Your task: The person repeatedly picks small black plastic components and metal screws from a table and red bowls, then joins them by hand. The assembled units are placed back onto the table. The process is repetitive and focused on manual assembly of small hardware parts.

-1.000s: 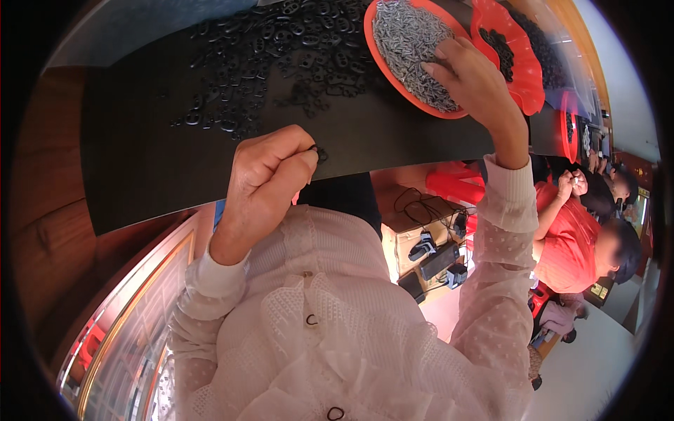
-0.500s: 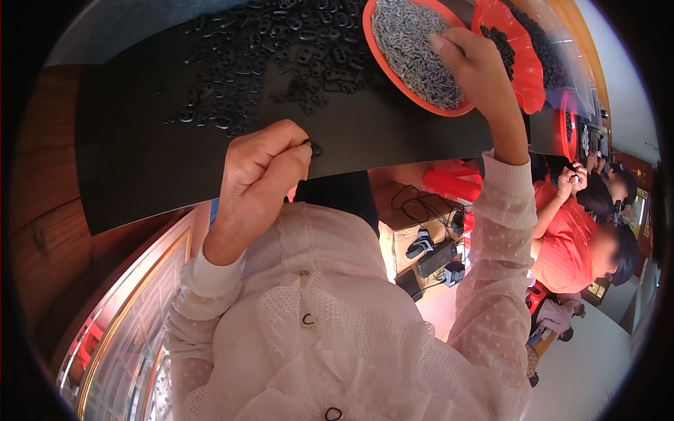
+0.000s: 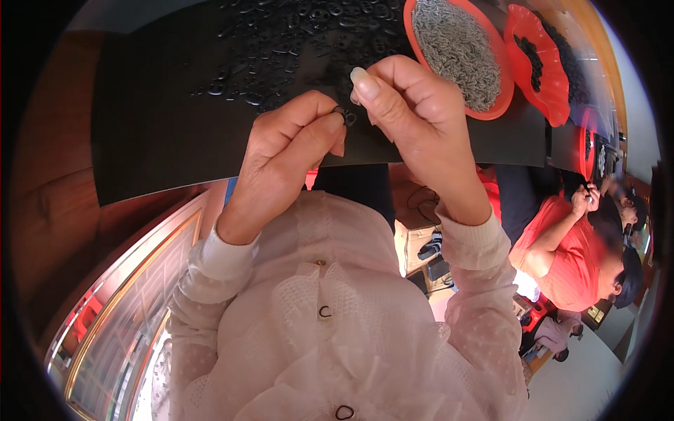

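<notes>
My left hand [image 3: 284, 154] is closed in a pinch over the near part of a black table [image 3: 154, 137]. Between its thumb and forefinger sits a small black part with round holes [image 3: 349, 118], its far end sticking out to the right. Just right of it, and apart from it, my right hand [image 3: 425, 116] has thumb and forefinger pressed together, the other fingers curled in. Whatever that pinch may hold is hidden. Behind the right hand stands an orange-red bowl [image 3: 507, 84] full of small silver screws [image 3: 460, 52].
Many loose black parts [image 3: 302, 28] lie spread across the far table. A wavy-edged red bowl [image 3: 558, 98] with small black pieces [image 3: 530, 59] stands at far right. Below the table are black plugs or adapters [image 3: 432, 245] on a box. A person in a red shirt [image 3: 565, 245] sits to the right.
My right hand has come left and nearer from the screw bowl to beside my left hand. The left hand has shifted slightly right and up, still pinching the black part.
</notes>
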`<state>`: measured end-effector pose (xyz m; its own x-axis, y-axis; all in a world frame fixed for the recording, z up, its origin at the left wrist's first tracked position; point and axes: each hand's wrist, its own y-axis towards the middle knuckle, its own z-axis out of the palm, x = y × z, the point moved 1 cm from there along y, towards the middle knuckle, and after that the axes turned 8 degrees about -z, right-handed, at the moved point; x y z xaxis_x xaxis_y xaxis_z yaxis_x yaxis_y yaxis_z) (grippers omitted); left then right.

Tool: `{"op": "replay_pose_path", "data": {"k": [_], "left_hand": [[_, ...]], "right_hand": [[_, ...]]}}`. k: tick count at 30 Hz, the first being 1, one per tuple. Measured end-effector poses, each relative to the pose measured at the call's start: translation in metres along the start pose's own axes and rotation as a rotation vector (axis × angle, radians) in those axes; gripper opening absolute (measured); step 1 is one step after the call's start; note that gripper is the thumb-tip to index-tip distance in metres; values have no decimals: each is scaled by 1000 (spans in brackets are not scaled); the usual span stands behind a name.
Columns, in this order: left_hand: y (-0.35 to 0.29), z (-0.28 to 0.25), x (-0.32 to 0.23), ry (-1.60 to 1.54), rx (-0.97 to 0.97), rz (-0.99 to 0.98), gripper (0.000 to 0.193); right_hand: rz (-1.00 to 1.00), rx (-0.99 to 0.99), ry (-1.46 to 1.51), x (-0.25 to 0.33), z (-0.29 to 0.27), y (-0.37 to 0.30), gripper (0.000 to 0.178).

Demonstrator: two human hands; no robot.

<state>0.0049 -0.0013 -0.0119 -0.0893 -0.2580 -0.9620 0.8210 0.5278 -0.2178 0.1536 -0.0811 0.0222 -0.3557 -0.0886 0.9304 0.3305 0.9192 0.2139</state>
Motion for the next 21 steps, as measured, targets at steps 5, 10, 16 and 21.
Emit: {"op": "replay_pose_path", "data": {"k": [5,10,16,21], "left_hand": [[-1,-1,0,16,-1,-31,17],[0,-1,0,17,-8,-43,17],[2,2,2,-46,-45,4,15],[3,3,1,-26,-46,0,15]], "right_hand": [[-66,-8,-39,-4,6,-2,25],[-80,-5,-35,-2,9,-1,23],[-155,-31,-60,-7,13,-2,21],[-184,-49,-116,-10,13,-3,20]]}}
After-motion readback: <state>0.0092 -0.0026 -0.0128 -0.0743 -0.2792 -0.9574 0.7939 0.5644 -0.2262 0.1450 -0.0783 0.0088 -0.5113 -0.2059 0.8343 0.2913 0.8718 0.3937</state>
